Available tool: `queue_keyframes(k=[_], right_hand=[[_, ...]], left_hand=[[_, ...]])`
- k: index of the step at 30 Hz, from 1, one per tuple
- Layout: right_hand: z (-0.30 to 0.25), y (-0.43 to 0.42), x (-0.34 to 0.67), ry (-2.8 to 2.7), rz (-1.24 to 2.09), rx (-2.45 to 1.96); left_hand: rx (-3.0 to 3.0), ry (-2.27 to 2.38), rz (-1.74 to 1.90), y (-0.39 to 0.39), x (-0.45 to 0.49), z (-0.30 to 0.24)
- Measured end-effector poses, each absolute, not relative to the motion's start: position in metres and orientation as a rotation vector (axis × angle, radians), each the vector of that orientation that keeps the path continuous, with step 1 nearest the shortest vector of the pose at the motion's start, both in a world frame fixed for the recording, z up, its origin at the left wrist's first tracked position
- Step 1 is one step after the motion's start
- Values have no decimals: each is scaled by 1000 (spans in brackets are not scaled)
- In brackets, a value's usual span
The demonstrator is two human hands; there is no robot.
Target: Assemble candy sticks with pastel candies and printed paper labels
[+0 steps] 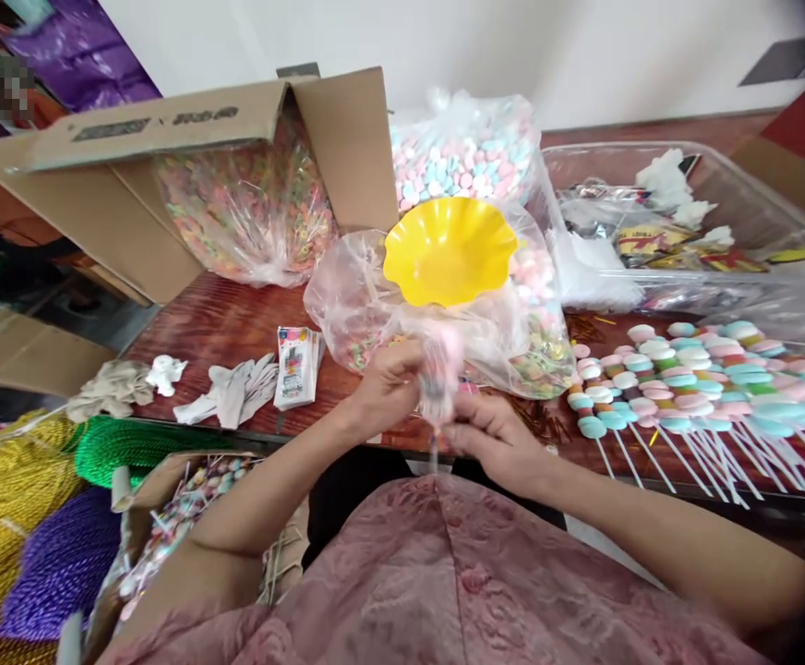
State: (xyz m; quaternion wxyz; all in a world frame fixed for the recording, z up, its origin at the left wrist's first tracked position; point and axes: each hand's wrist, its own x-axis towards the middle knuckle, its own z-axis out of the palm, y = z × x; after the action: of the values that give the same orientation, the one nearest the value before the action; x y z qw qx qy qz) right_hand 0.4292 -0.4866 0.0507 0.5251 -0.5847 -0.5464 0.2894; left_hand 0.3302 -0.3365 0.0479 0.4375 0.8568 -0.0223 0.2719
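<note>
In front of my body I hold a candy skewer in a clear printed wrapper (438, 369), upright and blurred by motion, with pink showing at its top. My left hand (387, 383) is closed on the wrapper's left side, thumb and fingers pinching it. My right hand (496, 432) pinches the gathered lower end near the stick. Just beyond them, a yellow scalloped bowl (448, 254) rests on clear bags of candy (351, 286). To the right lie rows of pastel candy skewers (693, 379) on white sticks. A stack of printed wrappers (297, 369) lies left of my hands.
An open cardboard box (351, 139) with a bag of gummy rings (250, 212) stands back left. A clear plastic bin (707, 152) is back right. Gloves (233, 392) lie on the table's left part. Below left are tinsel bundles (63, 554) and a box of lollipops (187, 508).
</note>
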Motion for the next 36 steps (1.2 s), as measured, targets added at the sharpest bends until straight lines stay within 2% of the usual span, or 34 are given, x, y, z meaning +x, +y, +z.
queue_keyframes(k=[2,4,7,9,13,17,20,23,25,28,30,33,36], right_hand=[[45,-484,428,-1278,699,-1405],[42,-479,434,-1234,514,-1428],[43,-471,441,-1256,182,-1391],[41,-469,436,-1295,127,-1373],[25,-471,413,-1363,166,-1389],[5,-469,394,-1737,-257,-1262],[-6,-463,381,-1916,-406,-1179],[-12,-456,366,-1881,-69,-1183],[-14,-453,357,-1676,415,-1211],[-16,-448,345,-1123,1325,-1104],[-17,-444,338,-887,1696,-990],[-19,-442,331,-839,1816,-999],[-16,-448,339,-960,1624,-1140]], left_hand=[[1959,-2,852,-328,331,53],[1825,72,879,-331,326,57],[1557,158,536,-347,312,51],[1500,228,366,-355,299,45],[1483,424,313,-354,266,39],[1000,490,73,-349,237,39],[1020,609,180,-352,226,37],[1108,655,372,-356,218,32],[1132,626,462,-359,211,30],[1268,574,538,-364,201,31],[1421,535,554,-367,196,33],[1569,546,518,-364,182,35],[1629,769,409,-345,143,27]])
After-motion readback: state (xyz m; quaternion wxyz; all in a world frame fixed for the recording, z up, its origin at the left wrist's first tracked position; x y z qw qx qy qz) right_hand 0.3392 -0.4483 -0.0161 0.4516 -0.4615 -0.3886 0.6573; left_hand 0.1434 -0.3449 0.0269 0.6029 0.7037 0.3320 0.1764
